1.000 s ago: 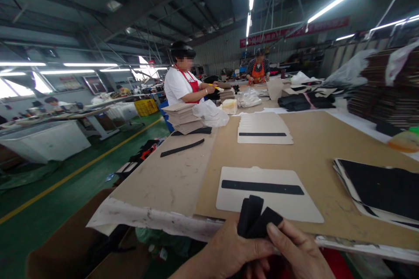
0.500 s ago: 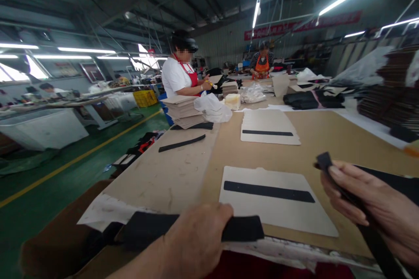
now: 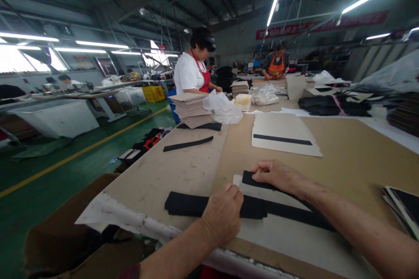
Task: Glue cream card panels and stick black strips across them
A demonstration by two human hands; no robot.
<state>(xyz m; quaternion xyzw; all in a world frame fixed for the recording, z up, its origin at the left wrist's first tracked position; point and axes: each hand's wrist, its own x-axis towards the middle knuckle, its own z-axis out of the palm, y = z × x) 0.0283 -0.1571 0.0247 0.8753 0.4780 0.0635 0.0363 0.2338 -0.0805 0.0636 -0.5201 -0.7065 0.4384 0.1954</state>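
My left hand [image 3: 223, 213] is closed on a stack of black strips [image 3: 186, 205], held over the left edge of the near pale board [image 3: 288, 237]. One black strip [image 3: 294, 216] lies on that board. My right hand [image 3: 271, 174] pinches the left end of another black strip [image 3: 249, 178] near the board's upper left corner; the rest of it runs right, partly under my forearm. Farther back, a second pale board [image 3: 281, 126] bears a black strip [image 3: 282, 140].
A loose black strip [image 3: 188, 143] lies on the table's left part. Behind it are stacked boards [image 3: 191, 111] and a plastic bag [image 3: 224, 109]. A person in a red apron [image 3: 193, 72] stands beyond; another in orange [image 3: 276, 67] is farther back.
My right hand has moved left with its strip, over the near board. My left hand and the stack have moved up and right, onto the board's edge. The view has shifted.
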